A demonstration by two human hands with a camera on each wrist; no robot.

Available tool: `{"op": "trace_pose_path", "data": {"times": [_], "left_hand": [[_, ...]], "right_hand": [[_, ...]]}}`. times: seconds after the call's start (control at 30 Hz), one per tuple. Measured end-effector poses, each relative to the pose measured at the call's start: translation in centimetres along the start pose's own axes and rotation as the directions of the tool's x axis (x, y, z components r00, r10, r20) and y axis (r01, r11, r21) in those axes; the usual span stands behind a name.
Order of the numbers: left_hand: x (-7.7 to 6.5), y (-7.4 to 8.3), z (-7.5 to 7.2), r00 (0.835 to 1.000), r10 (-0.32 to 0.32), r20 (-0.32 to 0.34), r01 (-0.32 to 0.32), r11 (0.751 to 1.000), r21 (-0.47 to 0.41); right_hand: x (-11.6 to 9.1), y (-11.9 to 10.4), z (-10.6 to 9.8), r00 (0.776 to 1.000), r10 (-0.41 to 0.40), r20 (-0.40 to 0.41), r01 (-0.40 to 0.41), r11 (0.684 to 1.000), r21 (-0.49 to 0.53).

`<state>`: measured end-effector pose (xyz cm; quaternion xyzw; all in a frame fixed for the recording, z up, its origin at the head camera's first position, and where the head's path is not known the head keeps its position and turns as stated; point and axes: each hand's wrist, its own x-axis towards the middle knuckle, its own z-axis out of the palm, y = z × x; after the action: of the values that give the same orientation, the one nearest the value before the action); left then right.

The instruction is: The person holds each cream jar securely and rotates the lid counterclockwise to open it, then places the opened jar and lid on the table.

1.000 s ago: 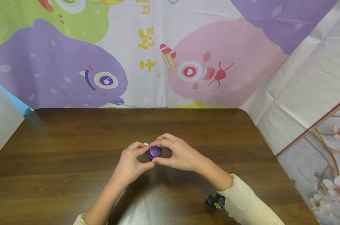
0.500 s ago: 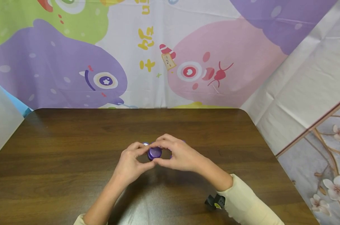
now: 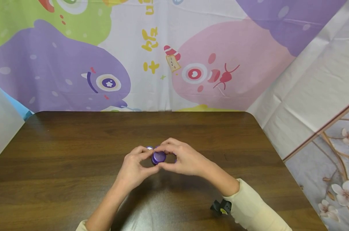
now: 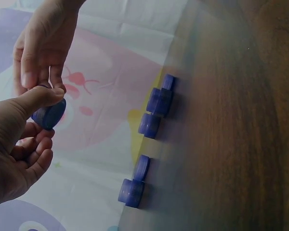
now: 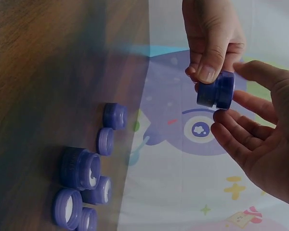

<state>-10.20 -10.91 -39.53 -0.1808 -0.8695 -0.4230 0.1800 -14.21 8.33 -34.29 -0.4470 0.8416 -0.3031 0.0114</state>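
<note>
Above the table, in the head view, my left hand (image 3: pixel 131 168) and right hand (image 3: pixel 184 157) meet at a small purple cosmetic jar. The left hand grips the jar's body (image 5: pixel 205 94), its thumb pressed along the side in the right wrist view. My right hand pinches the shiny purple lid (image 3: pixel 159 156) between thumb and fingers. The lid sits on the jar, with a narrow groove between them. The left wrist view shows the jar tilted in the fingers, partly covered by a thumb.
Behind the hands, on the wooden table (image 3: pixel 76 144), stand several purple jars, including an open jar (image 5: pixel 79 168) with white inside. Loose lids (image 5: pixel 67 208) lie beside them. A patterned cloth (image 3: pixel 151 89) hangs past the far edge. A black device (image 3: pixel 221 207) is at the right cuff.
My right hand and the lid have shifted very slightly, with the fingers still around the lid. My left hand stays in nearly the same place.
</note>
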Motion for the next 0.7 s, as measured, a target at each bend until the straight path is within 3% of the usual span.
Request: {"op": "trace_pose_path", "data": {"times": [0.2, 0.47, 0.7], "left_hand": [[0.06, 0.14, -0.10, 1.000, -0.007, 0.004, 0.007, 1.000, -0.007], [0.00, 0.09, 0.05, 1.000, -0.008, 0.015, 0.008, 1.000, -0.003], [0.12, 0.13, -0.02, 1.000, -0.013, 0.011, 0.012, 1.000, 0.005]], "right_hand": [[-0.03, 0.00, 0.06, 0.999, 0.026, -0.031, -0.025, 0.999, 0.027], [-0.03, 0.12, 0.11, 1.000, -0.006, 0.005, 0.007, 1.000, -0.018], [-0.03, 0.14, 0.32, 0.998, 0.013, -0.060, -0.013, 1.000, 0.003]]}}
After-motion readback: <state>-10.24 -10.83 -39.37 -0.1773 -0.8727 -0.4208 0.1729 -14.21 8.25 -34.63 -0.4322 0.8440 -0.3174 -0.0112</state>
